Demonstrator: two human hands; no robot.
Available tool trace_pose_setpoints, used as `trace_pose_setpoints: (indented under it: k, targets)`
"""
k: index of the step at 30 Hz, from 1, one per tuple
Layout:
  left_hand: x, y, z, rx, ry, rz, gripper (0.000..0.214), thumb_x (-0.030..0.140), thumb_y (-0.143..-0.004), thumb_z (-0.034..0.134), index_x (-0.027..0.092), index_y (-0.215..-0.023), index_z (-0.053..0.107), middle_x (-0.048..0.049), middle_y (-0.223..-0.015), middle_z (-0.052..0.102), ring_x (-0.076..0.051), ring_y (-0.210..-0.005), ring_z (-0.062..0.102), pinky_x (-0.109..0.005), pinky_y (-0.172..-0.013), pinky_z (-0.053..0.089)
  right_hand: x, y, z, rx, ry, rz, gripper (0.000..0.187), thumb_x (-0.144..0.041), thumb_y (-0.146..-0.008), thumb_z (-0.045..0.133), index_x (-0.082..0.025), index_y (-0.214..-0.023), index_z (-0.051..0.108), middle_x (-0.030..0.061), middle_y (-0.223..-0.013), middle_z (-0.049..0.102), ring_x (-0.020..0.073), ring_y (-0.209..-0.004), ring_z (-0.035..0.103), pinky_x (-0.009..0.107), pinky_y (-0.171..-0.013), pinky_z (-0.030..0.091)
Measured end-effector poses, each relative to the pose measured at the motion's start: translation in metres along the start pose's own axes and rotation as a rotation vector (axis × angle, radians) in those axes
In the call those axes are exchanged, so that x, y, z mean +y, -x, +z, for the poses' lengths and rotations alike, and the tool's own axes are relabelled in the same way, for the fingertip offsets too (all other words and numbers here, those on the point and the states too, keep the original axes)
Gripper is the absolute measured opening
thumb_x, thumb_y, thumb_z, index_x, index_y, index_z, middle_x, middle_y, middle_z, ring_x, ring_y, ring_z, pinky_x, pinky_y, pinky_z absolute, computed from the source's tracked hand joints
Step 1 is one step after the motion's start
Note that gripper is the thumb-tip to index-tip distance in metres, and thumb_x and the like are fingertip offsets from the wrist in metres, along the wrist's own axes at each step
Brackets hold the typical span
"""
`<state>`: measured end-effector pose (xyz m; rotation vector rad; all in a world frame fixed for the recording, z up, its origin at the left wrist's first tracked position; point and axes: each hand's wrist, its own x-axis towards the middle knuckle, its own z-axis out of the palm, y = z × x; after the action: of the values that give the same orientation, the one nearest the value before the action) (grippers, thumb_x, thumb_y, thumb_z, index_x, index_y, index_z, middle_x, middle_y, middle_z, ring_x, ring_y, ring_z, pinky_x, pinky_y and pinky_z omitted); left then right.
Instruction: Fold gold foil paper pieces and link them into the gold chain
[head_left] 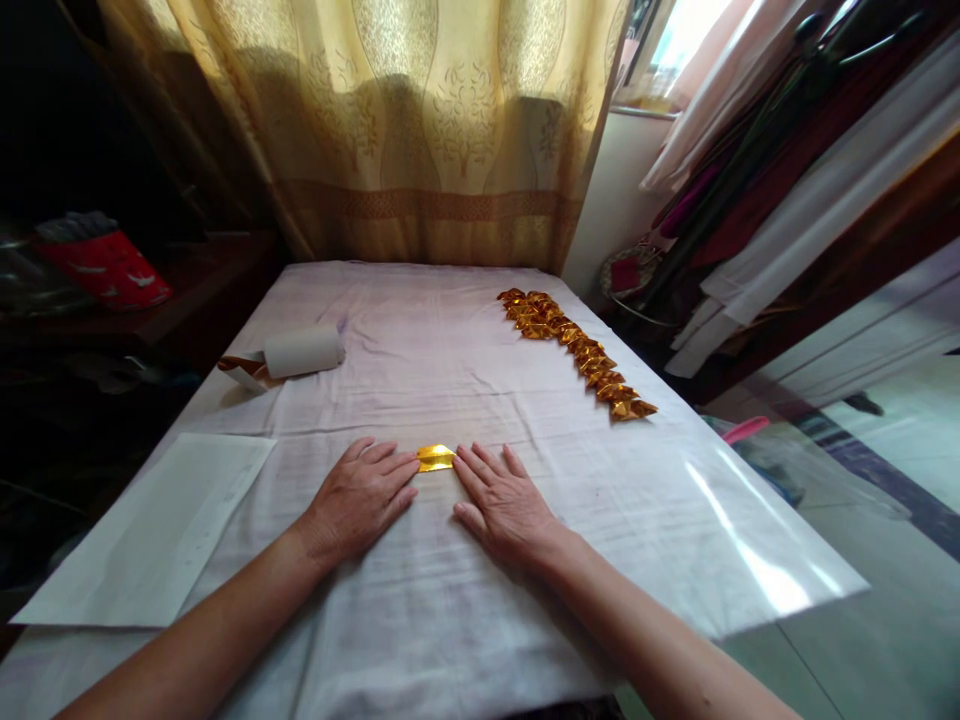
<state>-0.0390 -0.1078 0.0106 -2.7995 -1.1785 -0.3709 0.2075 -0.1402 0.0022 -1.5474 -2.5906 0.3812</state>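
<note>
A small folded piece of gold foil paper (436, 457) lies on the white cloth of the table (420, 340). My left hand (363, 495) rests flat on the cloth with fingers stretched out, its fingertips touching the foil's left end. My right hand (501, 500) also lies flat and open, fingertips at the foil's right end. Neither hand grips anything.
A long row of several folded gold foil pieces (576, 350) runs along the table's right side. A white paper roll (303, 351) lies at the left, a white sheet (154, 530) at the front left, a clear plastic sheet (757, 530) at the right edge. Curtain behind.
</note>
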Motion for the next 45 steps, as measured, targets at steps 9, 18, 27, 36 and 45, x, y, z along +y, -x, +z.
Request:
trace_pose_setpoints:
  k: [9, 18, 27, 36, 45]
  targets:
    - [0.020, -0.043, -0.011, -0.158, 0.054, -0.268, 0.037, 0.030, -0.089, 0.065, 0.025, -0.125, 0.062, -0.0070, -0.106, 0.070, -0.025, -0.100, 0.064, -0.035, -0.083, 0.045, -0.008, 0.002, 0.005, 0.103, 0.017, 0.049, 0.056, -0.048, -0.101, 0.043, -0.021, -0.149, 0.043, 0.0078, -0.156, 0.039, 0.0307, -0.146, 0.031, 0.059, -0.118, 0.022]
    - [0.021, -0.058, -0.014, -0.243, 0.112, -0.241, 0.018, 0.032, -0.089, 0.060, 0.031, -0.103, 0.071, -0.0017, -0.098, 0.065, -0.017, -0.081, 0.065, -0.025, -0.064, 0.042, -0.007, 0.005, 0.008, 0.151, -0.002, 0.026, 0.053, -0.045, -0.101, 0.043, -0.022, -0.148, 0.044, 0.0072, -0.155, 0.043, 0.0298, -0.145, 0.034, 0.056, -0.119, 0.022]
    - [0.029, -0.058, -0.015, -0.217, 0.070, -0.232, 0.017, 0.025, -0.087, 0.062, 0.025, -0.104, 0.062, -0.0035, -0.100, 0.067, -0.019, -0.089, 0.065, -0.027, -0.071, 0.046, -0.008, 0.007, 0.003, 0.210, -0.064, 0.022, 0.048, -0.033, -0.097, 0.048, -0.021, -0.143, 0.050, 0.0064, -0.148, 0.053, 0.0287, -0.139, 0.042, 0.050, -0.117, 0.027]
    - [0.034, -0.046, -0.007, -0.128, 0.016, -0.143, 0.018, 0.025, -0.097, 0.046, 0.021, -0.094, 0.063, -0.0041, -0.085, 0.067, -0.021, -0.079, 0.064, -0.030, -0.069, 0.046, 0.004, 0.004, 0.012, 0.325, -0.152, 0.013, 0.049, -0.021, -0.088, 0.054, -0.017, -0.137, 0.054, 0.0114, -0.134, 0.063, 0.0248, -0.131, 0.051, 0.045, -0.113, 0.035]
    - [0.015, -0.029, -0.002, -0.002, 0.037, 0.061, 0.017, 0.022, -0.095, 0.051, 0.023, -0.096, 0.068, -0.0017, -0.085, 0.068, -0.018, -0.081, 0.064, -0.028, -0.076, 0.048, 0.014, -0.016, -0.001, 0.336, -0.049, 0.000, 0.050, -0.009, -0.085, 0.057, -0.025, -0.133, 0.061, 0.0103, -0.145, 0.055, 0.0232, -0.126, 0.056, 0.039, -0.106, 0.043]
